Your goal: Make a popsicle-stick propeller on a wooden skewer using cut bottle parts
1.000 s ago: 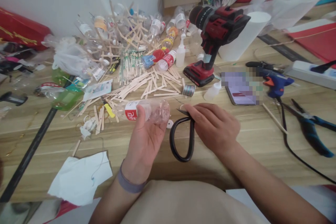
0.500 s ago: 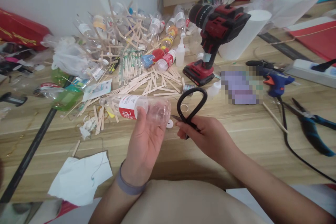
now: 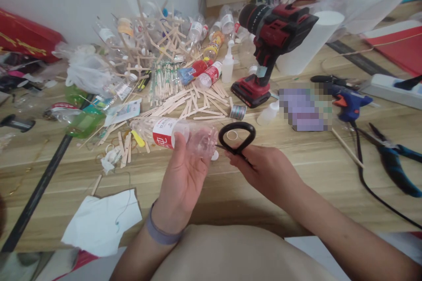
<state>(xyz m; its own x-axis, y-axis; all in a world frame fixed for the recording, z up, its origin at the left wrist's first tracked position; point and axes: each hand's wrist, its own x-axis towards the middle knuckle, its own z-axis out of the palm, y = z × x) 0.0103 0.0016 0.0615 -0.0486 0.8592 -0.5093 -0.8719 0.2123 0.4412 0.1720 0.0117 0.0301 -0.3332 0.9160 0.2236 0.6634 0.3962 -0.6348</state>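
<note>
My left hand (image 3: 184, 175) is closed around a clear plastic bottle (image 3: 198, 137) with a red and white label. The bottle lies sideways above the table, its neck to the left and its base to the right. In my right hand (image 3: 267, 167) is a pair of scissors (image 3: 238, 129) with black loop handles. Their blade tip points left and meets the bottle's base; whether it has gone through the plastic I cannot tell. Most of the second handle is hidden by my fingers. A small white disc (image 3: 214, 155) lies below the bottle's base.
Behind the bottle lie many wooden sticks (image 3: 174, 107) and plastic bottles (image 3: 211, 74). A red and black drill (image 3: 263, 52) stands upright at the back. To the right are a blue glue gun (image 3: 351, 103), pliers (image 3: 391, 158) and a black cable. Paper (image 3: 102, 221) rests at the front left.
The scissors' upper handle has tilted lower and flatter, with my right hand turning slightly. The bottle has shifted a little to the right in the view, still held in my left hand.
</note>
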